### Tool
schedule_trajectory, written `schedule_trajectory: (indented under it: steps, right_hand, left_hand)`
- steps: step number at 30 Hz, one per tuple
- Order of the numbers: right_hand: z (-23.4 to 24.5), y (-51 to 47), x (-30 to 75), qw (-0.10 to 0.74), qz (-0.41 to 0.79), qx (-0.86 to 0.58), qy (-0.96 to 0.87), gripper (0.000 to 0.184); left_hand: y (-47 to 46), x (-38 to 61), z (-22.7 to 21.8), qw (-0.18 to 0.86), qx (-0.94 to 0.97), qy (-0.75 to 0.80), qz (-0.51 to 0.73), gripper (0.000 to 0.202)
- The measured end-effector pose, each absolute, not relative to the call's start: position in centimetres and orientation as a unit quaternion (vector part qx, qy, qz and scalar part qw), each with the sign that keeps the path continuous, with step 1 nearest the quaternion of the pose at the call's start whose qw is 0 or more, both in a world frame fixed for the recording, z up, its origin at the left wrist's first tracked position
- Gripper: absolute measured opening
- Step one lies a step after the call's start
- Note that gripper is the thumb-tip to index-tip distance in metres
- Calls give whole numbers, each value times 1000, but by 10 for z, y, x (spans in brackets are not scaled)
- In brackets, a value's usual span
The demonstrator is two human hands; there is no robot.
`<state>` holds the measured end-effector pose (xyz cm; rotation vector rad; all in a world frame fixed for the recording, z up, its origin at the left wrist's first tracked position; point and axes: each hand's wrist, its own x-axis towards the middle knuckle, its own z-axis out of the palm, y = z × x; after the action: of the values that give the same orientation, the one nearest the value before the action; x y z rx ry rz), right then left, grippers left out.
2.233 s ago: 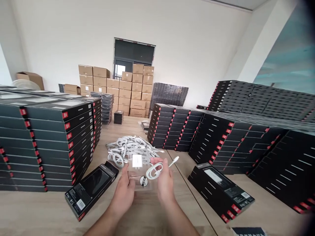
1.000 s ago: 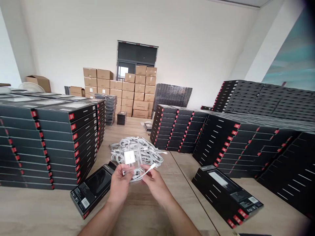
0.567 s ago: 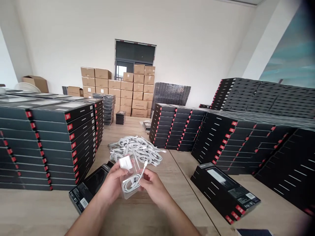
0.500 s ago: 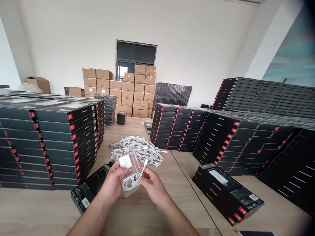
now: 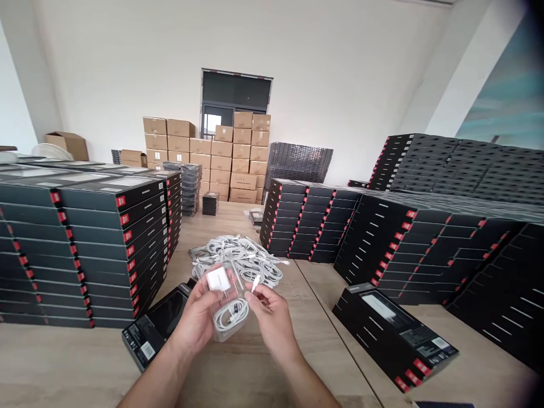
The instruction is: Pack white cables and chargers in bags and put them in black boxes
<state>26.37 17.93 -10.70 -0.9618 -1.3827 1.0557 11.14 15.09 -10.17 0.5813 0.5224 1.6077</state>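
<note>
My left hand (image 5: 194, 321) grips a clear plastic tray (image 5: 226, 328) from the left side, tilted toward me. A white charger block (image 5: 217, 279) sits in its upper part and a coiled white cable (image 5: 230, 313) lies in its lower part. My right hand (image 5: 272, 317) pinches the cable's free end, with the white plug (image 5: 255, 283) sticking up above the fingers. An open black box (image 5: 159, 324) lies on the wooden table (image 5: 76, 362) just left of my left hand.
A heap of coiled white cables (image 5: 238, 259) lies behind the hands. Tall stacks of black boxes with red tabs stand at left (image 5: 85, 249) and right (image 5: 382, 238). One black box (image 5: 393, 334) lies flat at right. Brown cartons (image 5: 212, 158) are piled by the far wall.
The cable went from held loose in my right hand to lying coiled in the tray. The tray has tilted and come nearer. My right hand now pinches the plug end higher up.
</note>
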Motion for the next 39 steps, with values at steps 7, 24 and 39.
schedule_trajectory:
  steps: [7,24,39]
  right_hand:
    - [-112,191,269,600,482,-407,-492,36]
    - [-107,179,259,567,395,-402,-600,28]
    - [-106,181,263,487,264,-432,-712,32]
  left_hand:
    - [155,114,-108,606,268,225,714,62]
    - [152,126,-108,610,306,242,690,53]
    - [153,127,-116,640,296,231,671,58]
